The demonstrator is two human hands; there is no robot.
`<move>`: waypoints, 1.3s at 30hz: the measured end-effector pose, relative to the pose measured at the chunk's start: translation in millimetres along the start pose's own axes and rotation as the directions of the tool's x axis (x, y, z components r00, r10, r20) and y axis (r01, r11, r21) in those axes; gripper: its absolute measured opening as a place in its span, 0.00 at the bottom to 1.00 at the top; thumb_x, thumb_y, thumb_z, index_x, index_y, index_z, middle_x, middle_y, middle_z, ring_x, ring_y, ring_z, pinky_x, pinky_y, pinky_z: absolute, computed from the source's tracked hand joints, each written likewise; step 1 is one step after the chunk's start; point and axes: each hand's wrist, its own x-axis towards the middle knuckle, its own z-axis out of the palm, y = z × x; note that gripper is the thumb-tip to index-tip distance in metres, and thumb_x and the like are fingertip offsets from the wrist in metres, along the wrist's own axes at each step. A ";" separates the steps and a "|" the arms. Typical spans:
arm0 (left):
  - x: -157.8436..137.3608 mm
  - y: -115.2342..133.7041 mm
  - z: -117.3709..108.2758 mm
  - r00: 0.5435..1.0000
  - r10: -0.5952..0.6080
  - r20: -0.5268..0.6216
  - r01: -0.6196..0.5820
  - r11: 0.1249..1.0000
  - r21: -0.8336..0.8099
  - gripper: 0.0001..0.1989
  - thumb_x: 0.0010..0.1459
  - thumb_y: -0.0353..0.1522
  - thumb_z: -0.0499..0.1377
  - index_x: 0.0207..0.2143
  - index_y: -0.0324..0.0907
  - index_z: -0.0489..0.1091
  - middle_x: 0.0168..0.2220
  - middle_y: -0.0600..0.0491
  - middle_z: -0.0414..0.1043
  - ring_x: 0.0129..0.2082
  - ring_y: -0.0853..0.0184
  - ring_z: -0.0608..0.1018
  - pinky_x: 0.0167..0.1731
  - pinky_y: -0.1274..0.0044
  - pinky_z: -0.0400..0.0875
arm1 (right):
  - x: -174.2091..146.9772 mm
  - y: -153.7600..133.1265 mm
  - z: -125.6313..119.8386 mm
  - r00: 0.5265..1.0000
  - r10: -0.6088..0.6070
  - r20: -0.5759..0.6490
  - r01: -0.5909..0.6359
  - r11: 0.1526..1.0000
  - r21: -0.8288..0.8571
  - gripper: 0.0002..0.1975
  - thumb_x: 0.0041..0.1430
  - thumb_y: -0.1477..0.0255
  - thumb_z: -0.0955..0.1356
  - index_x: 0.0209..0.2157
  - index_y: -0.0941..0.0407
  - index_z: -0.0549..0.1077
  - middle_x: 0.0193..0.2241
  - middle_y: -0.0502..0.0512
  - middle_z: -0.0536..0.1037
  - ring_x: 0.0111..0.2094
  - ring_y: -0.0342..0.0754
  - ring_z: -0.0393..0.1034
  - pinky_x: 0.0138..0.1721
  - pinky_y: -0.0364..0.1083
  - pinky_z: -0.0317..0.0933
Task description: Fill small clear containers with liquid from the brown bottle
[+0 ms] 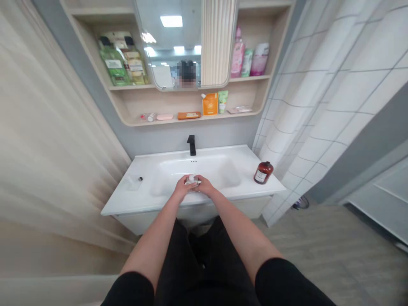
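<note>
Over the front part of the white sink basin, both my hands are close together around one small object. It appears to be a small clear bottle with a white top, though fingers cover much of it. My left hand is closed on its left side. From the right, my right hand grips it too, fingers curled inward. Behind the hands stands a black faucet, apart from them.
A brown bottle with a white label stands on the counter's right side. A clear item with a dark end lies at the left. Above is a shelf cabinet with a mirror, several bottles and an orange pouch. Curtains hang on both sides.
</note>
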 end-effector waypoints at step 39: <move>16.6 98.1 -22.9 0.961 0.270 0.063 -0.269 0.852 0.449 0.18 0.51 0.32 0.73 0.46 0.46 0.85 0.42 0.48 0.86 0.39 0.57 0.83 0.51 0.64 0.79 | 5.2 13.1 0.2 0.999 0.015 -0.030 -0.018 0.996 -0.082 0.33 0.35 0.62 0.84 0.45 0.49 0.77 0.34 0.43 0.79 0.37 0.50 0.75 0.44 0.48 0.70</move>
